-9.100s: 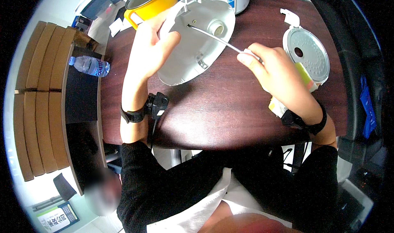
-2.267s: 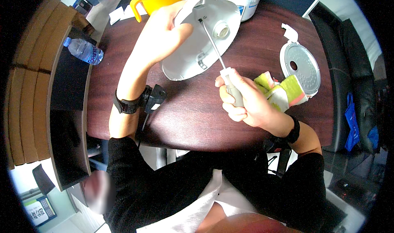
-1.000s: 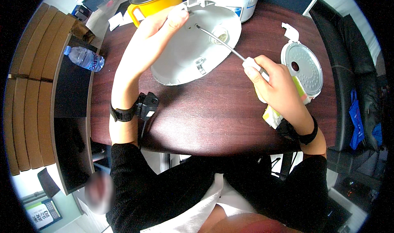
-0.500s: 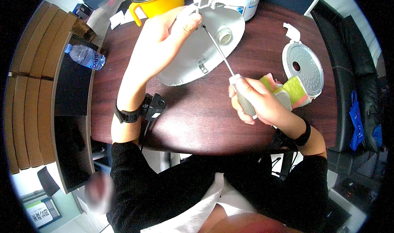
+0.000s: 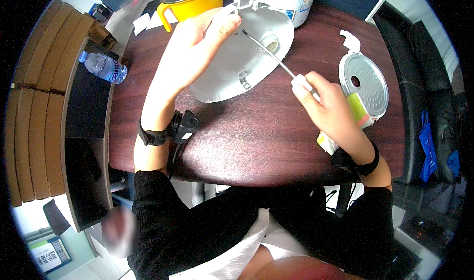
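My left hand [image 5: 197, 45] grips the upper left rim of a light grey plastic shell [image 5: 222, 75], tilted up on the table, with the thumb on its inner side. In my right hand [image 5: 331, 104] is a screwdriver [image 5: 282, 65], its pale handle wrapped by the fingers. The long metal shaft slants up and leftward, and its tip meets a small dark spot inside the shell, close to my left thumb. A round socket [image 5: 269, 43] shows on the shell's inner face, partly behind the shaft. The handle's rear end is hidden by my palm.
Behind my right hand lie a grey round lid [image 5: 375, 75] and a green-and-pink piece [image 5: 359, 108]. At the back stand a yellow pot [image 5: 200, 8] and a white bucket [image 5: 305, 6]. A water bottle [image 5: 104, 68] lies on the left of the dark wood table [image 5: 247, 141].
My right hand has moved right and slightly up and changed its hold on the handle. The screwdriver leans further right, its tip staying at the same spot. My left hand and the shell have barely moved.
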Available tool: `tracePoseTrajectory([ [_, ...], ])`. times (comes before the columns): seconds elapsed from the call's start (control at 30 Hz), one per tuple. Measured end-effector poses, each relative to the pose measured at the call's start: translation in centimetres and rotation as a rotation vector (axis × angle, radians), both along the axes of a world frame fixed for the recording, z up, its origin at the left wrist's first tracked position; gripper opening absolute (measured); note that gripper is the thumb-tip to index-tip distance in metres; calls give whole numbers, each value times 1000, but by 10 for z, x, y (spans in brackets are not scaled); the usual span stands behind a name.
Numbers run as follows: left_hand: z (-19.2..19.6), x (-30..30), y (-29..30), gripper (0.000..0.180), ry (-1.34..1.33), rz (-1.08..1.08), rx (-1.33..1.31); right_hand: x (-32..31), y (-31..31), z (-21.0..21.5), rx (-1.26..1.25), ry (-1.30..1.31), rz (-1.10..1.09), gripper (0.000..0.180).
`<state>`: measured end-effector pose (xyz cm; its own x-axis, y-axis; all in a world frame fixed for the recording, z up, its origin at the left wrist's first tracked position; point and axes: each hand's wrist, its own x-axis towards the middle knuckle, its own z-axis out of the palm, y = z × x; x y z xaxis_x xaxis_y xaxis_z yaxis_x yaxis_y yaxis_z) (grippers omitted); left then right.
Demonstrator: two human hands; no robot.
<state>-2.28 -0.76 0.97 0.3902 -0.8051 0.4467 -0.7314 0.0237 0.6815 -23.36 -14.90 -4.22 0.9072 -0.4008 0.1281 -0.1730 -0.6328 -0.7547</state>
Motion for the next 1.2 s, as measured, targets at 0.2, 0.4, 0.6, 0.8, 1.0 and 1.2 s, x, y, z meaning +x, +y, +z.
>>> tracePoseTrajectory([
  [0.2,0,-3,-1,45,-7,-12,-13,-6,-5,21,-375,-111,-125,25],
  [0.4,3,-12,0,45,-5,-9,-14,-14,-9,35,-625,-179,-185,27],
  [0.6,3,-13,1,44,-54,20,-36,-8,-12,27,-211,-58,-55,24],
  [0.8,2,-9,1,43,-105,54,0,-3,2,-4,1072,168,149,31],
  [1.0,-1,-4,-1,44,-80,36,-1,-1,19,-10,1575,188,337,39],
  [1.2,-2,-4,-1,45,1,15,-20,0,-2,1,52,27,-25,32],
])
